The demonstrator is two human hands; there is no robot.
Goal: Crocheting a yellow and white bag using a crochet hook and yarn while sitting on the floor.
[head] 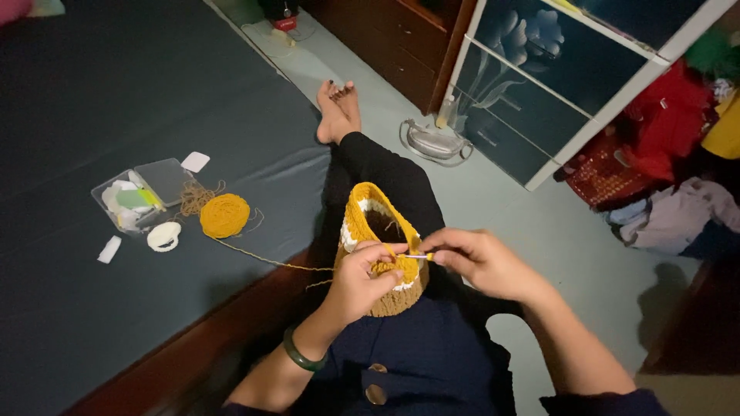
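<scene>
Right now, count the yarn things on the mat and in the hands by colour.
Mustard: 2, the yarn ball and the crocheted basket held by the left hand and right hand.
White: 1, the small yarn roll.
Total: 3

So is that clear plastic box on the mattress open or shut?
Open. The clear plastic box has its lid swung back flat beside it, leaving the white and green bits inside uncovered.
</scene>
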